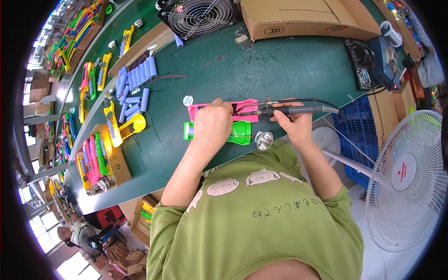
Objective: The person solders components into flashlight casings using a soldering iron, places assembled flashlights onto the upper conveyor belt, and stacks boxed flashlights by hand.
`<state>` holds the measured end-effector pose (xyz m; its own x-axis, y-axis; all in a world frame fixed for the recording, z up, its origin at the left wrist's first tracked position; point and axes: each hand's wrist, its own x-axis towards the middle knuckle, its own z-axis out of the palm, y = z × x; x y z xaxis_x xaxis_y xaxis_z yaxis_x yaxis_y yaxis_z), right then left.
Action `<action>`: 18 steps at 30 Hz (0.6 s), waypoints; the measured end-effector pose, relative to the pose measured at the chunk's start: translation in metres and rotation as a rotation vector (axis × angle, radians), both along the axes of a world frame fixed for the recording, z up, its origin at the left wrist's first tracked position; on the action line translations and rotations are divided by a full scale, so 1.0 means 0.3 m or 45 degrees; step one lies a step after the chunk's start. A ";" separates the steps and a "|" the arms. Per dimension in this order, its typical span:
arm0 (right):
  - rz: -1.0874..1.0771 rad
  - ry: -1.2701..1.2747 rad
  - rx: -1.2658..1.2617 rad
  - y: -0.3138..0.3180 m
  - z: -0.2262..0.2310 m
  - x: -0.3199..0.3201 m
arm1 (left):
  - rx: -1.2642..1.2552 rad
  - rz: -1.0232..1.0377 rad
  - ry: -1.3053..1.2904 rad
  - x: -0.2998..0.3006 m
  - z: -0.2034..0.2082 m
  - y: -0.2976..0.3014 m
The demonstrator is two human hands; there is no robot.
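Note:
My right hand [296,125] is closed around the dark handle of a soldering iron [298,110]. Its tip points left into a pink plastic flashlight housing [247,105] at the table's near edge. Over that housing, my left hand [213,120] is closed, fingertips pressed together inside it; whatever they pinch is hidden. Just nearer to me lies a green flashlight housing [241,132] with a blue battery cell [189,131] in its left end, partly covered by my left hand. Red wire runs from it to a shiny reflector lamp head [264,140] on the right.
Blue battery cells [140,74] with wires lie in a heap at the left, beside yellow flashlight housings [114,126]. A small fan [198,18] and a cardboard box [308,21] stand at the back. The soldering station [385,58] is back right, a white fan [403,175] at right.

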<state>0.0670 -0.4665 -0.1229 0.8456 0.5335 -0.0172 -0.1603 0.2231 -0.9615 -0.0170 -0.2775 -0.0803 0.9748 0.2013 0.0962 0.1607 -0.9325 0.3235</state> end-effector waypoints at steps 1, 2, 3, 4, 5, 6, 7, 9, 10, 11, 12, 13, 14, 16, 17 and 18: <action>-0.017 0.001 -0.003 0.002 -0.002 -0.001 | 0.001 0.000 -0.013 0.000 -0.001 0.000; -0.009 -0.009 0.010 0.002 -0.003 -0.001 | 0.007 0.003 -0.007 0.000 -0.002 0.000; -0.013 -0.033 0.015 0.002 -0.004 -0.002 | 0.014 0.005 0.008 0.000 -0.002 0.000; -0.026 -0.039 0.002 0.000 -0.005 -0.002 | 0.013 0.006 0.000 0.000 -0.002 0.000; -0.018 -0.058 0.020 -0.002 -0.006 -0.003 | 0.009 0.008 -0.004 0.000 -0.002 0.000; -0.006 -0.033 -0.025 -0.005 -0.006 -0.005 | 0.005 0.011 0.006 0.001 -0.003 0.000; -0.020 0.017 -0.089 -0.009 -0.005 -0.007 | 0.005 0.010 -0.007 0.001 -0.003 0.000; -0.025 -0.029 -0.014 -0.011 -0.001 -0.018 | -0.014 0.011 -0.008 -0.001 -0.003 0.000; -0.056 -0.050 0.041 -0.012 0.003 -0.025 | -0.015 0.011 -0.016 -0.001 -0.003 0.000; -0.056 -0.050 0.041 -0.016 0.011 -0.029 | -0.014 0.010 -0.016 -0.001 -0.004 0.000; -0.093 -0.094 0.043 -0.020 0.021 -0.032 | -0.015 0.007 -0.007 -0.001 -0.005 0.000; -0.148 -0.124 0.040 -0.025 0.033 -0.036 | -0.014 0.009 -0.016 -0.001 -0.006 0.000; -0.131 -0.139 0.045 -0.028 0.047 -0.042 | -0.010 0.010 -0.019 -0.001 -0.006 -0.001; -0.159 -0.289 0.037 -0.035 0.078 -0.059 | -0.008 0.008 -0.025 0.001 -0.007 -0.003; -0.151 -0.288 0.018 -0.038 0.094 -0.072 | 0.000 0.011 -0.023 0.002 -0.007 -0.003; -0.114 -0.386 -0.115 -0.038 0.107 -0.089 | 0.011 0.020 -0.005 0.001 -0.006 -0.004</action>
<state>0.0404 -0.4778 -0.0907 0.8628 0.4649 0.1986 0.1527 0.1349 -0.9790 -0.0166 -0.2786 -0.0821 0.9711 0.2160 0.1020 0.1742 -0.9325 0.3164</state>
